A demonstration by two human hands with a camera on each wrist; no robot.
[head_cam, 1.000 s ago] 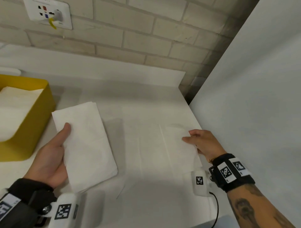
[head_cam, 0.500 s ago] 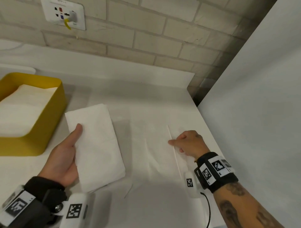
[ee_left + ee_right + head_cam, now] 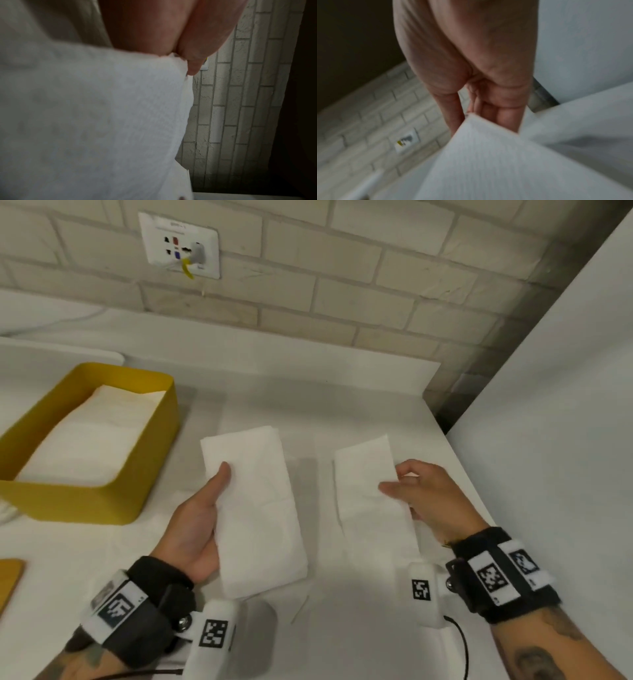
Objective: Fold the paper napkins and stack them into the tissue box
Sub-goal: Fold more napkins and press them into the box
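We are holding 2 folded napkins above the counter (image 3: 359, 392): the left napkin (image 3: 257, 508) pinched in our left hand (image 3: 195, 525), the right napkin (image 3: 370, 494) pinched in our right hand (image 3: 428, 501). Next, we judge, comes stacking both into the yellow tissue box (image 3: 150, 446), just left, already part-filled.

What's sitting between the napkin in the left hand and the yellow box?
Nothing: in the head view only bare white table separates the folded napkin from the yellow box.

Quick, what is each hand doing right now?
Left hand: holds a folded napkin, thumb on top.
Right hand: pinches a second napkin at its edge.
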